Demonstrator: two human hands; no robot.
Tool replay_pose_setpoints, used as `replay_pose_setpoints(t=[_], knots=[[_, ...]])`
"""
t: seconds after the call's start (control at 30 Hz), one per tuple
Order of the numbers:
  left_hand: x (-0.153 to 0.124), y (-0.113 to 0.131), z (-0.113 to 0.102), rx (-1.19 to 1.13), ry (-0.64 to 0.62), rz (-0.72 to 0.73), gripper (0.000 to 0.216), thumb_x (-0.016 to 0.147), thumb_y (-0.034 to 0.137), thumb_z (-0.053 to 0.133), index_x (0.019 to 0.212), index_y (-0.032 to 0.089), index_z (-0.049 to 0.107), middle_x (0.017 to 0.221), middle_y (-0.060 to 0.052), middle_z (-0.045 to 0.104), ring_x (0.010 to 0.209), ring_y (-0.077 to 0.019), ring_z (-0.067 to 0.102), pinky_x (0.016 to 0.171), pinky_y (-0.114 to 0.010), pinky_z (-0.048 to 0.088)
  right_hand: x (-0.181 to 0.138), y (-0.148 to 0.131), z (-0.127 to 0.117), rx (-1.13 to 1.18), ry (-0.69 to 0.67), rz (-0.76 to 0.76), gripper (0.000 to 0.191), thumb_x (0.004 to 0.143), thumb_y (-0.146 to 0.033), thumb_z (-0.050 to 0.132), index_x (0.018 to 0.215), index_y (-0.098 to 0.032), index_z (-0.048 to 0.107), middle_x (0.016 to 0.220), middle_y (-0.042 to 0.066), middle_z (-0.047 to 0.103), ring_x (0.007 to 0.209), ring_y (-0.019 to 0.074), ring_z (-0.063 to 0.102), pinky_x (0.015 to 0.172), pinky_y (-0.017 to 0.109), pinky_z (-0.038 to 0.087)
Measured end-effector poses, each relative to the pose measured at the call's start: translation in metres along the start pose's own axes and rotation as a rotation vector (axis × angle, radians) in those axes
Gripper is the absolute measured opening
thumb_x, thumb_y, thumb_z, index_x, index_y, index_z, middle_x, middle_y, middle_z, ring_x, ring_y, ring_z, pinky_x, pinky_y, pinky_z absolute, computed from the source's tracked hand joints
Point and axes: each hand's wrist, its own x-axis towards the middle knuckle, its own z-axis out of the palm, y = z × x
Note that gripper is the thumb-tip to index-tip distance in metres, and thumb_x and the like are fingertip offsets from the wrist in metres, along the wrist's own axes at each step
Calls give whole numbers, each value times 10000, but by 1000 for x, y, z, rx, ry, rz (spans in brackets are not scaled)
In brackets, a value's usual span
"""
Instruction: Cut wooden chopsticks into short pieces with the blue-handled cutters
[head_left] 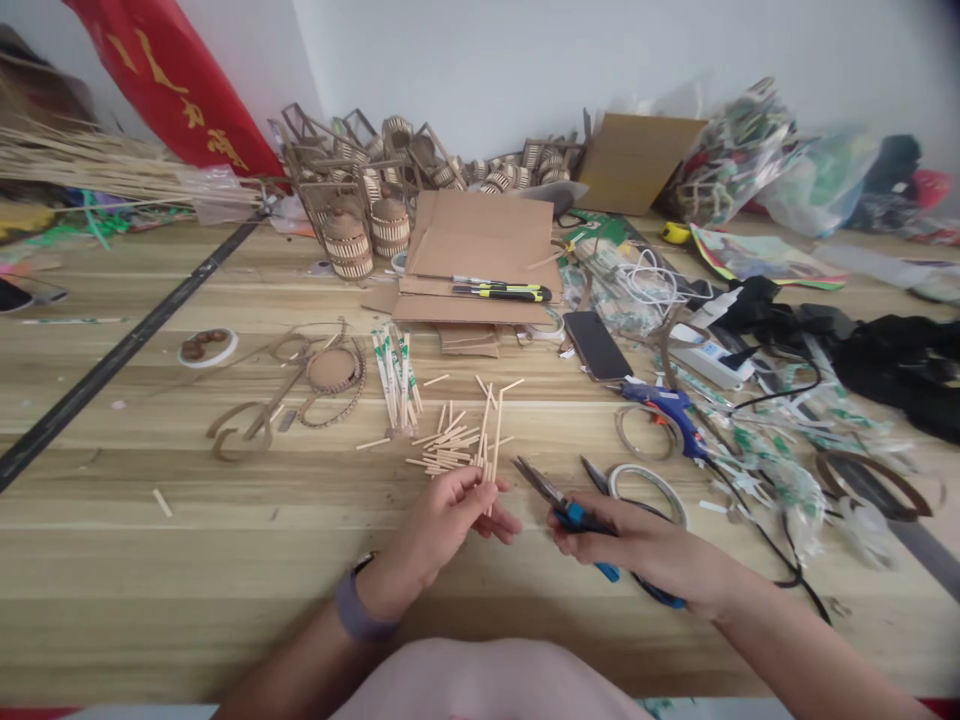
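Observation:
My left hand [457,510] is closed around a couple of thin wooden chopsticks [497,430], which point away from me. Just beyond its fingers lies a loose pile of short stick pieces [446,448]. My right hand [622,535] grips long-nosed pliers [547,485] with blue and black handles, their tips pointing towards the left hand but apart from it. Partly hidden beneath the right hand is a pair of scissors [594,474], beside a roll of tape [651,485]. Several paper-wrapped chopsticks [395,375] lie behind the pile.
Flat cardboard [480,235] with utility knives [502,291] lies ahead. Small woven baskets [347,245] stand at the back. To the right are a phone [598,345], a blue glue gun [673,410], a power strip [709,355] and torn wrappers. A white lid [208,348] lies left.

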Motion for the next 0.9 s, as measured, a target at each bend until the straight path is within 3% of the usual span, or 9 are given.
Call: replay_pose_setpoints(t=[0.17, 0.37, 0.57, 0.9], knots=[[-1, 0, 2, 22, -98, -56, 410, 822, 525, 573, 931, 131, 608, 699, -70, 724, 601, -160, 666, 605, -258, 444, 6, -1, 0, 16, -70, 34, 188, 756, -340, 634, 872, -193, 653, 800, -1, 581, 757, 159, 526, 668, 265, 419], [-2, -2, 4, -28, -207, -85, 500, 759, 621, 617, 875, 134, 602, 648, -55, 685, 572, -165, 647, 590, -275, 474, 17, -16, 9, 31, -116, -17, 135, 734, -277, 599, 830, -194, 646, 773, -12, 572, 725, 149, 508, 642, 254, 403], [-1, -5, 3, -68, -215, -101, 528, 736, 646, 630, 839, 128, 608, 617, -48, 670, 540, -146, 630, 559, -251, 475, 23, -25, 9, 63, -187, 42, 208, 694, -321, 633, 841, -176, 603, 748, -15, 533, 731, 148, 478, 652, 251, 377], [-2, 0, 4, -69, -220, -111, 490, 732, 619, 643, 785, 133, 603, 594, -35, 645, 526, -137, 615, 533, -241, 477, 26, -18, 10, 145, -224, 60, 212, 662, -297, 630, 827, -176, 570, 731, -15, 548, 681, 137, 495, 609, 251, 396]])
